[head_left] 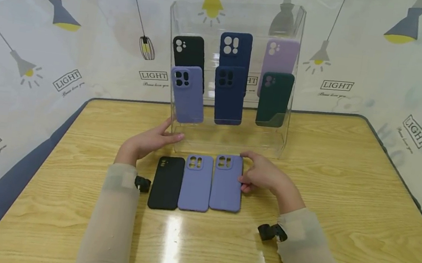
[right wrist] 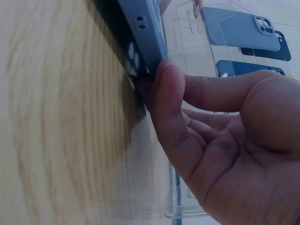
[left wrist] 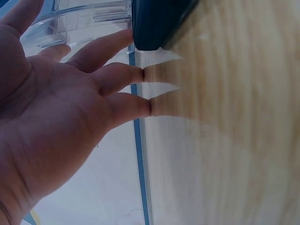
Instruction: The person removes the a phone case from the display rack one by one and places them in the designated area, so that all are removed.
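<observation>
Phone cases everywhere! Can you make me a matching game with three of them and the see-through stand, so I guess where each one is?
Things:
1. black phone case
2. dark green phone case
3. right-hand purple phone case
4. clear display stand

Places:
A. gripped at its edge by the right hand
B. touched at its base by the left hand
C. leftmost in the row on the table
D. lower right spot in the stand

Pairs: 1-C, 2-D, 3-A, 4-B

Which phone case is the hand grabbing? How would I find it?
Find the clear display rack on the wooden table. Three cases lie before it; the right hand grips the rightmost lavender case, beside its lavender twin.
</observation>
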Motion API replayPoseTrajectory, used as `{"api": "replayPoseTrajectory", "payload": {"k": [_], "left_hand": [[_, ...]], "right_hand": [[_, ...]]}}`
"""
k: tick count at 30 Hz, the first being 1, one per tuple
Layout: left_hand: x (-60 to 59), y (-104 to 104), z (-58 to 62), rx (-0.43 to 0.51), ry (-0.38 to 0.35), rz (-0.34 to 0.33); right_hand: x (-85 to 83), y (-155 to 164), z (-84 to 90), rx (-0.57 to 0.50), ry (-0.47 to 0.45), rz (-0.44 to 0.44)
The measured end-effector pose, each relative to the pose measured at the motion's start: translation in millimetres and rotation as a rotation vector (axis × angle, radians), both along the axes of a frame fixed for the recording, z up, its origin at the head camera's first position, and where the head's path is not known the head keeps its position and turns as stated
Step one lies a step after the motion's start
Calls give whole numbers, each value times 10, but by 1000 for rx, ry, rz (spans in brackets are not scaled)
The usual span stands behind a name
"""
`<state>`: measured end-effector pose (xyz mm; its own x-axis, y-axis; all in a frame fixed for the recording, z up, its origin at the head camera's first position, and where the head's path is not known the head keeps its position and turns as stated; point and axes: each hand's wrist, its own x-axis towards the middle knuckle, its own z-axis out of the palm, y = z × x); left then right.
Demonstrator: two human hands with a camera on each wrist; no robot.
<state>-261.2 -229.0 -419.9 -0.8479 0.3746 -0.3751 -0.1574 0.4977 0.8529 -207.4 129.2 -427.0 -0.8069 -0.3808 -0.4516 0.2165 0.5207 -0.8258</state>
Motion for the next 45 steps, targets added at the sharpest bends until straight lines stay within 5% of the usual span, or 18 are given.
{"api": "replayPoseTrajectory", "payload": {"k": [45], "left_hand": [[-18, -21, -27, -6, -11, -2]], "right_hand": [[25, -44, 43, 82, -21, -2]]}}
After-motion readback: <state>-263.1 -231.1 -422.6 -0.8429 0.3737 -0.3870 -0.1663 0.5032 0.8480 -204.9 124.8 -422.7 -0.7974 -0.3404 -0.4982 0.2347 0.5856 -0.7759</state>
